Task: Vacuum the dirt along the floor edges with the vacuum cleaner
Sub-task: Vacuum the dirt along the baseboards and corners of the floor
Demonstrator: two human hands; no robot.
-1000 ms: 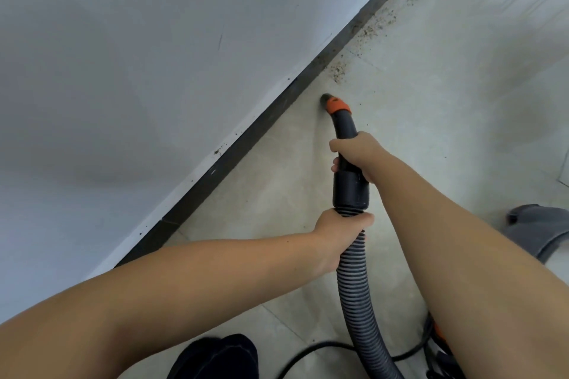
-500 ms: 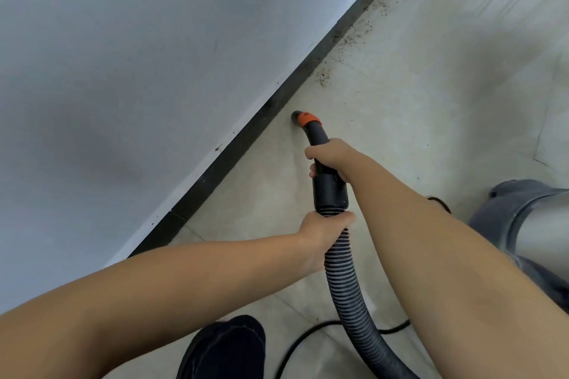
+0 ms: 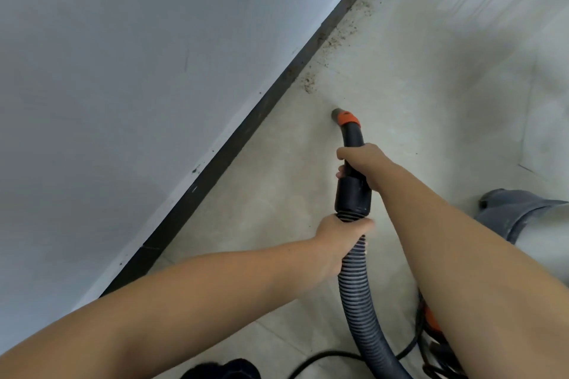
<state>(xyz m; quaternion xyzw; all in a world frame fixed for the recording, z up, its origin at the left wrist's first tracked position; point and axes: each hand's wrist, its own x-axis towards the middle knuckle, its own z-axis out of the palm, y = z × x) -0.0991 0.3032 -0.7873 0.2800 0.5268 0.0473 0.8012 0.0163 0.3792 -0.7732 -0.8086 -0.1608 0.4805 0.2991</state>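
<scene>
— What did the hands have hold of?

— Both were on the vacuum cleaner's hose assembly. The right hand [image 3: 363,164] was wrapped round the black rigid tube [image 3: 354,181], fingers curled under it and thumb over the top. The left hand [image 3: 341,232] gripped the ribbed grey hose [image 3: 357,292] right where it met the tube's wide collar.

— And the nozzle?

— The nozzle [image 3: 338,114], grey-tipped with an orange ring behind it, was down at the pale tiled floor [image 3: 252,209], pointing toward the wall. It sat near the dark skirting strip [image 3: 234,148] but apart from it, a band of bare tile between them.

— Where was the dirt?

— The dirt [image 3: 308,83] lay as brown specks along the foot of the skirting, just beyond the nozzle's tip, and more of it was scattered further up the same edge toward the top of the view. The nozzle was not yet on it.

— Anything else down there?

— A black cable [image 3: 323,360] curved over the tiles at the bottom, beside the hose. Orange and black parts of the machine [image 3: 431,326] showed behind the right forearm, mostly hidden. A dark shoe [image 3: 221,371] was at the bottom edge, and a grey slipper [image 3: 517,209] with a trouser leg at the right. The grey wall [image 3: 123,71] filled the left side.
</scene>
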